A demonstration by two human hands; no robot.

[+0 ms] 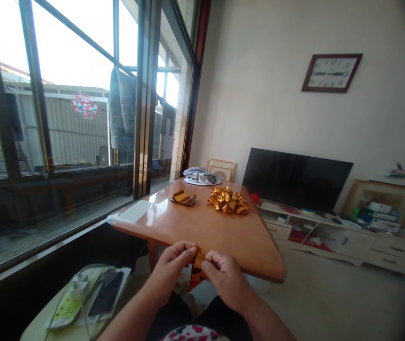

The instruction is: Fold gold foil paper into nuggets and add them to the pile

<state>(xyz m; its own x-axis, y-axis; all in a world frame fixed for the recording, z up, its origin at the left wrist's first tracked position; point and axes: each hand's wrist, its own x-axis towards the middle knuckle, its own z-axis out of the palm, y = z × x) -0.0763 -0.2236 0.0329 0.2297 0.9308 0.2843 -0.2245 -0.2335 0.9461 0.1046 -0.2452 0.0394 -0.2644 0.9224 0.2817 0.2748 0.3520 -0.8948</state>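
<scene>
Between my hands is a piece of shiny gold foil paper (197,272), partly folded, held just in front of the table's near edge. My left hand (174,265) pinches its upper left corner between thumb and fingers. On the other side, my right hand (225,274) grips the foil's right edge with thumb and forefinger. Farther back on the wooden table (202,232) lies a heap of folded gold foil pieces (228,200). To its left rests a small stack of flat gold sheets (183,197).
A folded cloth (201,176) lies at the table's far end. At lower left, a stool (39,327) bears a green power strip (67,303) and a phone (106,292). A television (296,180) stands on a white cabinet (351,244) at the right. Large windows (77,128) line the left side.
</scene>
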